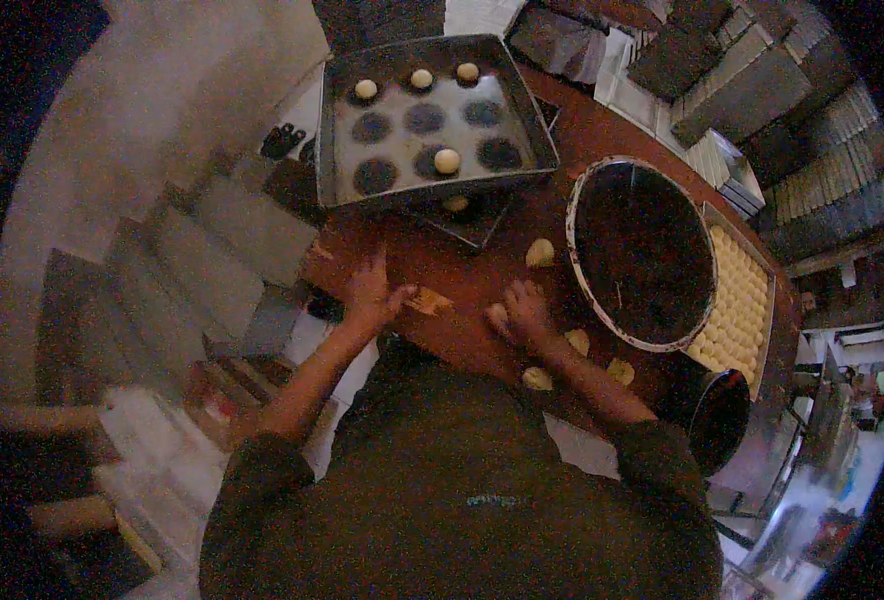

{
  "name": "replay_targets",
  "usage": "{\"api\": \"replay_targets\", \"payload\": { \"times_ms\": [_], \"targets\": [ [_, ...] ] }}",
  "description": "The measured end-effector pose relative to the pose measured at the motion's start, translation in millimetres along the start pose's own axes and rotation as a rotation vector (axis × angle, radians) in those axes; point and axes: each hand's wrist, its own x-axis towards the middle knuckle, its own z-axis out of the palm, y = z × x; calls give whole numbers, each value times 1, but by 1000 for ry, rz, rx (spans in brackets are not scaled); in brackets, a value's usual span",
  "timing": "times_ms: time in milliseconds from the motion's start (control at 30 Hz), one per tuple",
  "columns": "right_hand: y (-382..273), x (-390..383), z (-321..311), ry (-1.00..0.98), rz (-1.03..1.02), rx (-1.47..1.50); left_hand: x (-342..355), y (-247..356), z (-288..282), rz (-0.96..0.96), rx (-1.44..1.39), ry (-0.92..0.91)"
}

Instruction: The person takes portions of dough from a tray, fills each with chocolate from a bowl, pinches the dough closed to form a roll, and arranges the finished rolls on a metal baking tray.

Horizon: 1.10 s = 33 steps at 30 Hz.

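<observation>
My left hand (pixel 380 292) rests on the brown wooden tabletop (pixel 347 262) with fingers apart, beside a light orange patch (pixel 428 300). My right hand (pixel 520 314) is curled low on the table; what lies under its fingers is hard to make out. Pale dough pieces lie around it, one (pixel 540 253) above and others (pixel 577 342) below. A square metal tray (pixel 412 188) holds several round dough balls (pixel 447 160) among dark circles. It sits over another dark tray (pixel 480 225) with a ball partly visible.
A large dark round pan (pixel 640 255) stands at the right, beside a tray of closely packed yellow dough pieces (pixel 732 310). A dark container (pixel 712 425) is at the lower right, stacked trays (pixel 722 85) at the upper right, and grey stepped slabs (pixel 202 250) at the left.
</observation>
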Motion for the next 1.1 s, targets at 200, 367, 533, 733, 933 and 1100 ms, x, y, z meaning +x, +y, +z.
{"api": "replay_targets", "payload": {
  "times_ms": [200,367,533,733,933,1100],
  "targets": [
    [-30,2,64,51,8,60,11,2,36,-14,478,287],
    [34,-20,59,100,-55,50,13,27,17,-73,335,243],
    [-23,21,47,-38,71,217,15,23,6,-142,487,125],
    [18,10,38,-52,110,142,13,-11,40,-60,474,229],
    [-11,30,-50,59,235,527,10,19,8,-85,490,265],
    [10,39,-13,-337,16,501,17,13,12,-157,433,86]
  ]
}}
